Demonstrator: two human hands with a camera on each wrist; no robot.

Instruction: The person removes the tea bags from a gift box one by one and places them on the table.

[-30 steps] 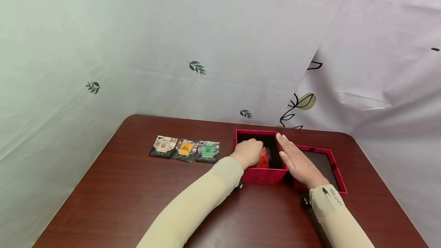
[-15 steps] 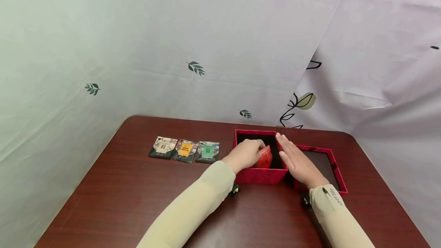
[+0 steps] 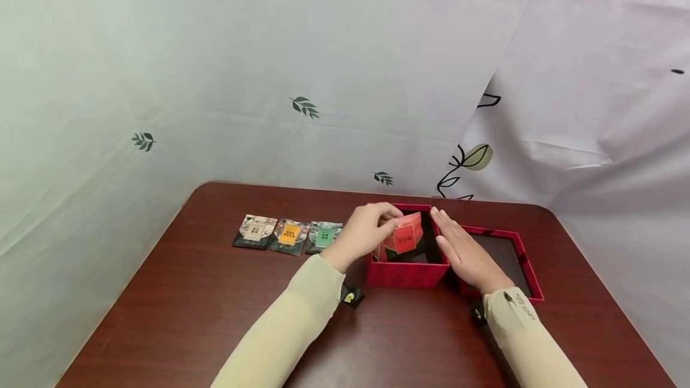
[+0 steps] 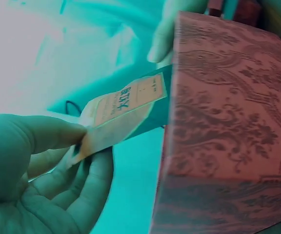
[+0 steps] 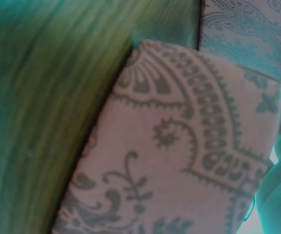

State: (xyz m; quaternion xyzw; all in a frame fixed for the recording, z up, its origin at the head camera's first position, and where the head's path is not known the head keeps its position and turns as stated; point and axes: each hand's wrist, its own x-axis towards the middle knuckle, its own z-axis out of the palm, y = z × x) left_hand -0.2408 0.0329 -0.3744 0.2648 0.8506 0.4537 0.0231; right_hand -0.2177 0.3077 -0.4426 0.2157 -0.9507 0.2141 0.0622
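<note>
My left hand [image 3: 362, 231] pinches the edge of a flat red-and-black sachet [image 3: 405, 238] between thumb and fingers. In the left wrist view, the sachet [image 4: 123, 109] slants up past the rim of a red patterned box [image 4: 228, 112], its lower part hidden behind the wall. The open box [image 3: 408, 276] has a black inside. My right hand [image 3: 468, 254] rests along the box's right rim with straight fingers. To the left, a row of sachets lies flat: one with a beige label [image 3: 254, 231], one yellow [image 3: 290, 233] and one green [image 3: 325, 236].
A shallow red box lid [image 3: 530, 271] with a dark inside lies right of the box, partly under my right forearm. The reddish-brown table [image 3: 178, 310] ends at a pale printed cloth [image 3: 345, 64] behind it.
My left hand has come up and left out of the box, drawing the red-and-black sachet partly above the rim. My right hand has stayed at the right rim.
</note>
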